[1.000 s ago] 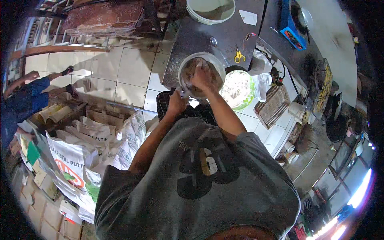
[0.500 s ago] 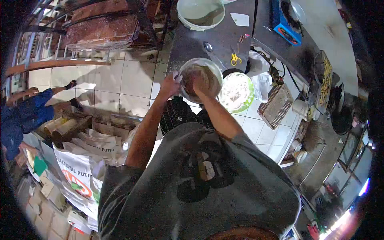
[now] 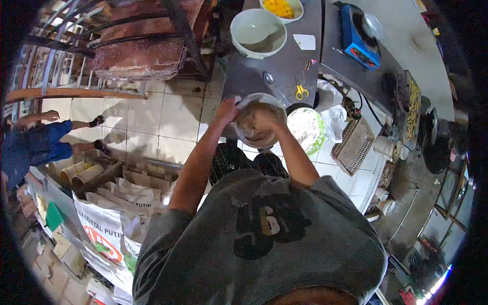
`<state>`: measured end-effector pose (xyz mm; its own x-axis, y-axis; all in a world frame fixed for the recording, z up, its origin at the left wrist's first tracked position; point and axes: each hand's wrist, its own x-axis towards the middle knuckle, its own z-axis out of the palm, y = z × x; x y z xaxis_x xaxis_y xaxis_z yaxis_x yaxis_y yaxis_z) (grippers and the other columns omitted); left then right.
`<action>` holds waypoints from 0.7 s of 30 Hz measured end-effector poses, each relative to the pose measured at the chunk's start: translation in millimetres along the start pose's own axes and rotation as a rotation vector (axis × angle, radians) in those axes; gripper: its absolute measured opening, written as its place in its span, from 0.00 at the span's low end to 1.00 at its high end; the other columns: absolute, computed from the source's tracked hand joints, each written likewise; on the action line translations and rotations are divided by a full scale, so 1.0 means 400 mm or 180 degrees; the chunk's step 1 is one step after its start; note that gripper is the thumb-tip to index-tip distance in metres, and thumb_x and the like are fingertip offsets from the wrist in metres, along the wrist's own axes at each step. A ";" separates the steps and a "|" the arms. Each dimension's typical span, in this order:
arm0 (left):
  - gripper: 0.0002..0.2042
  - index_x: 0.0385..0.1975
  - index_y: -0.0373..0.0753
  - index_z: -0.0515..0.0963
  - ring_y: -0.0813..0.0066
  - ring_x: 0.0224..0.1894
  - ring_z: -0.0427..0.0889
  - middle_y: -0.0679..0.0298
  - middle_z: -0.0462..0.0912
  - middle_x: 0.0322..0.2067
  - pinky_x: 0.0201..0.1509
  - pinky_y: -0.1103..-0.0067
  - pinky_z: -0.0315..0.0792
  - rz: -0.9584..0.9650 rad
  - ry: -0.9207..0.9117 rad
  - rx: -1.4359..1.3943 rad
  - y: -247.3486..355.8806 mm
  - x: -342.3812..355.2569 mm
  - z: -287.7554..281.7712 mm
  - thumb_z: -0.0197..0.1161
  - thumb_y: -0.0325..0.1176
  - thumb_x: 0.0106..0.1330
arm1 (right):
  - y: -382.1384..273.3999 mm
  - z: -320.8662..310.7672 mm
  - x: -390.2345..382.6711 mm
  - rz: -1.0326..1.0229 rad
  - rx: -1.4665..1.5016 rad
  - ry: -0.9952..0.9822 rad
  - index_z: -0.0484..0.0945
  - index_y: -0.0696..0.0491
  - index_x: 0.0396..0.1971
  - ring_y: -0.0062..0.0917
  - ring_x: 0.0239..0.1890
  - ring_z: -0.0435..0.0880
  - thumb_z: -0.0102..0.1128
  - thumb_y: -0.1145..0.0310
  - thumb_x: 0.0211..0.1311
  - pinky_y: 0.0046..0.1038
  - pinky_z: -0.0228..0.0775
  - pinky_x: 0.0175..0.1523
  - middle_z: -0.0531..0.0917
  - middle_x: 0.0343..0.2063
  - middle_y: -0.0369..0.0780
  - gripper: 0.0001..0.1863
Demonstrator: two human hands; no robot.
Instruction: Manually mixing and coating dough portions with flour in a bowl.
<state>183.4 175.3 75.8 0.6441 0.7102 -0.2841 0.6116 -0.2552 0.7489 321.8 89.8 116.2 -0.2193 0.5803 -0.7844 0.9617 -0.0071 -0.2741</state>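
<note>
A round whitish bowl (image 3: 279, 103) holding a brownish mixture stands at the near edge of the dark table. My left hand (image 3: 229, 110) grips its left rim. Down inside it, my right hand (image 3: 268, 121) is in the mixture, its fingers hidden and blurred by motion. To the right of the bowl sits a green-rimmed basin (image 3: 321, 133) filled with white powdery or crumbly stuff. A spoon (image 3: 268, 78) and yellow-handled scissors (image 3: 301, 91) lie on the table just beyond the bowl.
Farther back on the dark table (image 3: 244, 76) are a white tub (image 3: 258, 34), a bowl of yellow pieces (image 3: 278, 8) and a blue stove (image 3: 361, 38). A brown plastic basket (image 3: 352, 147) lies at right. Another person (image 3: 38, 142) is at far left, beyond white sacks (image 3: 104, 234).
My view has shifted, bringing the bowl of yellow pieces into sight. My right hand has moved within the mixture, while my left stays at the bowl's rim.
</note>
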 end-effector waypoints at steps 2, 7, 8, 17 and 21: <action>0.19 0.43 0.40 0.70 0.54 0.43 0.72 0.52 0.75 0.39 0.46 0.68 0.66 -0.0460 -0.0239 -0.0057 0.040 -0.008 -0.009 0.51 0.43 0.55 | 0.074 0.117 0.081 0.0494 0.1118 0.1559 0.73 0.55 0.37 0.40 0.43 0.73 0.42 0.73 0.50 0.37 0.60 0.51 0.76 0.35 0.50 0.14; 0.21 0.43 0.36 0.68 0.56 0.43 0.73 0.54 0.75 0.38 0.47 0.70 0.66 0.0010 0.0248 0.0111 0.006 -0.003 0.033 0.55 0.44 0.55 | 0.035 0.281 0.190 0.0660 0.2516 0.3334 0.72 0.61 0.37 0.40 0.44 0.72 0.41 0.70 0.51 0.36 0.60 0.51 0.75 0.38 0.48 0.15; 0.21 0.43 0.36 0.68 0.56 0.43 0.73 0.52 0.75 0.38 0.47 0.70 0.66 -0.0043 0.0230 -0.0002 0.011 -0.016 0.021 0.56 0.44 0.55 | 0.062 0.187 0.143 0.0562 0.2059 0.2383 0.71 0.60 0.39 0.40 0.45 0.72 0.43 0.69 0.51 0.36 0.60 0.51 0.73 0.41 0.50 0.17; 0.21 0.34 0.29 0.68 0.46 0.35 0.73 0.44 0.74 0.31 0.36 0.64 0.69 -0.1105 0.0008 0.0106 0.019 -0.301 0.093 0.61 0.40 0.48 | -0.020 0.042 -0.044 0.1420 0.1582 0.2066 0.68 0.61 0.40 0.41 0.41 0.74 0.46 0.69 0.49 0.39 0.66 0.45 0.73 0.38 0.55 0.17; 0.19 0.35 0.31 0.68 0.45 0.37 0.73 0.42 0.73 0.32 0.36 0.63 0.69 -0.1258 -0.0213 -0.1526 -0.018 -0.285 0.177 0.58 0.40 0.49 | 0.055 0.155 0.040 0.2042 0.3105 0.2470 0.69 0.61 0.38 0.42 0.38 0.75 0.53 0.65 0.45 0.39 0.66 0.43 0.76 0.32 0.51 0.19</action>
<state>138.3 49.8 60.5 0.4483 0.6440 -0.6199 0.5453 0.3525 0.7605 329.1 48.3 63.2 0.6630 0.5544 -0.5030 0.2879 -0.8091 -0.5123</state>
